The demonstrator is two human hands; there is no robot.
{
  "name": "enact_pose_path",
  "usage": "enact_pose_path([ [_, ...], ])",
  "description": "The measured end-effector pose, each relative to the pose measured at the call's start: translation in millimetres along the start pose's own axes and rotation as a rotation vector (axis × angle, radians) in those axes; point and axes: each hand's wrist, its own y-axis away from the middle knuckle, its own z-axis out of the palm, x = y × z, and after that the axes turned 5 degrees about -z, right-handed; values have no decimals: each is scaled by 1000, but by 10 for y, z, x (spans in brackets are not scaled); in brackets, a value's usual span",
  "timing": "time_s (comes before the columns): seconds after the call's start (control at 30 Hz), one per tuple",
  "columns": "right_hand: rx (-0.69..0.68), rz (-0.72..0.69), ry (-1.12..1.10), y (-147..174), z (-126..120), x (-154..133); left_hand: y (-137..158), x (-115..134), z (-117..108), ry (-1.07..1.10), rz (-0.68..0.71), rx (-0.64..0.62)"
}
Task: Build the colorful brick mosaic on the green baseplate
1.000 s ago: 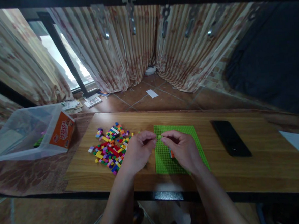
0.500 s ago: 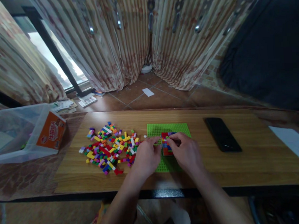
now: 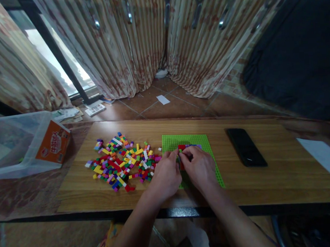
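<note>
"So, how's the grip?"
"Left hand [image 3: 166,172] and right hand [image 3: 199,166], pinched nearly closed over the green baseplate [image 3: 169,139]; whether gripping anything, I can't tell."
"Progress?"
"Joined bricks [image 3: 181,147] sit on it; a loose pile [image 3: 115,164] remains to its left."

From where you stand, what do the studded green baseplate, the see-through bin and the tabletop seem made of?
Baseplate: likely molded plastic, rather matte; even color, regular studs. Bin: probably smooth plastic, its walls hazily translucent. Tabletop: wood or wood-look laminate, soft sheen; grain shows, core hidden.
</note>
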Motion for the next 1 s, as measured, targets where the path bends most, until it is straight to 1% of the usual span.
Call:
enact_pose_path([
  [0.23,-80,-55,-97,-45,-99,78,-2,-34,41,-32,15,7],
  [0.5,-102,-41,-124,-84,-141,108,8,-48,89,-94,21,25],
  [0.63,-91,-3,-115,-101,-127,79,8,-28,107,-121,36,42],
  [1.0,-82,53,-98,-123,-120,31,40,96,92,-155,20,3],
])
